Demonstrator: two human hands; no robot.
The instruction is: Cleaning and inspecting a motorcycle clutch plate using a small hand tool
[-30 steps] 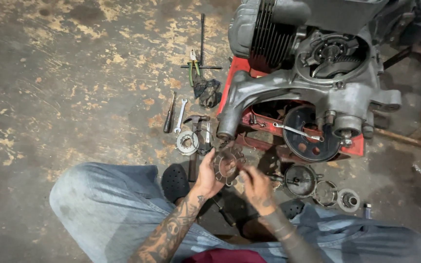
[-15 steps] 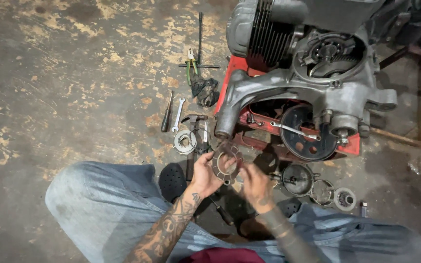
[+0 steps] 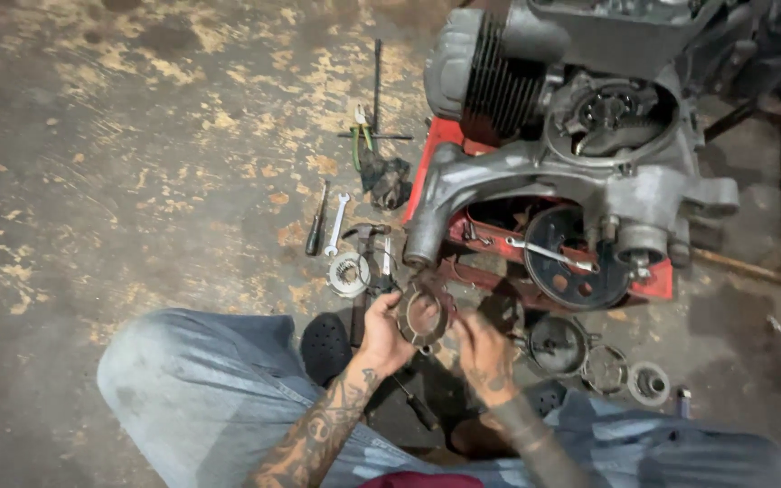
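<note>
Well out to the left of the left hand (image 3: 381,333) the stained concrete floor (image 3: 137,163) carries nothing close by; the person's denim-clad knee (image 3: 192,389) sits just below and left of that hand. Up and to its left lie a screwdriver (image 3: 317,221) and a small open-ended wrench (image 3: 337,222) side by side, with a toothed ring gear (image 3: 349,273) nearer, just above the hand, and a dark rag (image 3: 387,181) farther up beside a long T-handle tool (image 3: 376,99). The left hand is curled shut around the left rim of a round, ring-shaped clutch part (image 3: 423,314), holding it upright between the two hands, just below the engine's lower edge. The right hand (image 3: 483,354) is blurred; its fingers lie against the ring's right side, but whether they are closed on it I cannot tell. Above and right of both hands stands a small air-cooled engine (image 3: 580,154) on a red stand (image 3: 653,282), side cover off, its round housing open and a dark slotted disc (image 3: 580,258) exposed — so the strip-down looks well advanced. To the right of the right hand, several round parts (image 3: 558,345) already lie out on the floor, a bearing-like ring (image 3: 649,383) farthest — the engine case itself has not been split.
</note>
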